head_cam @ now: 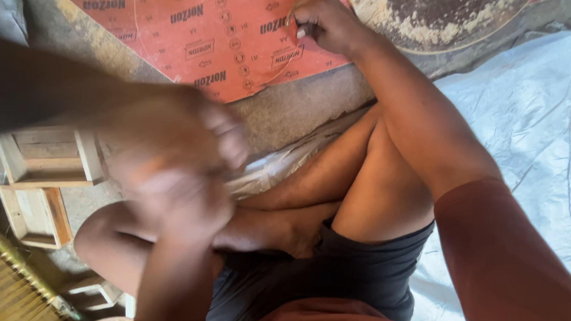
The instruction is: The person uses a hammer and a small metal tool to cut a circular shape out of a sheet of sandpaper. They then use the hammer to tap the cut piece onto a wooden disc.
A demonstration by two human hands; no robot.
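The big orange-red sheet of rough sanding paper [222, 41] lies flat on the grey floor [302, 108], up near the top of the view. A thin curved line is drawn on it, part of a circle. The right hand [324, 24] rests on the sheet's lower right edge, its grip pinched closed on a small red thing [291, 30], maybe a marker; it is too small to tell. The curve looks mostly drawn, and the sheet looks uncut.

The left hand [183, 158] is lifted and blurred, so I cannot tell if its grip is open or closed. It holds nothing I can see.

I count one sheet, one round crusty disc [439, 9] beside it, one white plastic sack [528, 124] under the person's folded legs, and two small wooden frames [42, 184] at the left.
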